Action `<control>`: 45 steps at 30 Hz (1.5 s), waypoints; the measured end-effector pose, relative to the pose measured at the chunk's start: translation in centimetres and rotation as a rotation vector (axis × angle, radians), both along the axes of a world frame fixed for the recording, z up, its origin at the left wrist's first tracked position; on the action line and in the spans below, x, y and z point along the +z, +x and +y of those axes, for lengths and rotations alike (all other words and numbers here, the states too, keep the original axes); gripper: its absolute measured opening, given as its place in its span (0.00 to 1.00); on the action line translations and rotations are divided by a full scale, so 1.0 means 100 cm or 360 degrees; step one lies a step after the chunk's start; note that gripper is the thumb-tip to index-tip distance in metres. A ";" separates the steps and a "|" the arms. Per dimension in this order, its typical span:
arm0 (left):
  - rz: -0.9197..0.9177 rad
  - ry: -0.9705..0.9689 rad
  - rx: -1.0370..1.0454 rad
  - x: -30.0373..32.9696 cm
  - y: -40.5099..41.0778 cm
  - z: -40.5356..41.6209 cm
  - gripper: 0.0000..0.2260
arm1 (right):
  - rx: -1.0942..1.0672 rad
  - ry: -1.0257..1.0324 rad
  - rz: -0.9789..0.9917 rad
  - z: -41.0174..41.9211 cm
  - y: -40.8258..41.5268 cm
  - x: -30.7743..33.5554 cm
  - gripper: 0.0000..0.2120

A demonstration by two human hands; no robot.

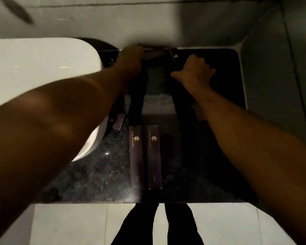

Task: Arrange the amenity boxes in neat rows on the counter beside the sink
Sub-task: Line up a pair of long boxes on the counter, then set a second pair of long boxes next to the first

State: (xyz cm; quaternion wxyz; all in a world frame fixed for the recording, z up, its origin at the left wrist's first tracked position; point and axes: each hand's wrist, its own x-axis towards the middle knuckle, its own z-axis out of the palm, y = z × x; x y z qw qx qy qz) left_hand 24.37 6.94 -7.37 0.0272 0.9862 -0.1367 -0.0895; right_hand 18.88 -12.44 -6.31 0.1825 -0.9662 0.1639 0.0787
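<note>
Two long purple amenity boxes, the left box [136,156] and the right box [154,156], lie side by side, parallel, in the middle of the dark granite counter [99,174]. A small purple box [118,122] lies by the sink's rim. At the back, against the wall, my left hand [131,58] is closed on a dark box [155,54] lying crosswise. My right hand [194,69] is curled next to another dark box [173,57] with a gold logo, and seems to pinch its near end. Something box-like [198,114] is half hidden under my right forearm.
The white sink basin [42,68] fills the left side and overhangs the counter. A grey wall [148,23] closes the back, another wall [272,76] the right. The counter's front edge runs above the tiled floor [69,223], where my legs show.
</note>
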 end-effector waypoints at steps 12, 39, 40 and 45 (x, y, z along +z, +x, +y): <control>-0.0098 0.0016 -0.1644 0.001 -0.235 -0.112 0.17 | -0.0817 0.0719 0.0049 -0.121 -0.247 0.006 0.14; 0.0169 -0.0554 -0.0676 -0.011 -0.300 -0.132 0.33 | -0.0526 0.0790 0.0182 -0.124 -0.280 -0.024 0.18; 0.0118 -0.0644 -0.0579 -0.008 -0.297 -0.128 0.30 | -0.0552 0.0800 0.0186 -0.124 -0.279 -0.020 0.19; -0.0117 -0.0799 0.0323 -0.001 -0.252 -0.063 0.16 | -0.0572 0.0727 -0.0010 -0.115 -0.257 0.000 0.17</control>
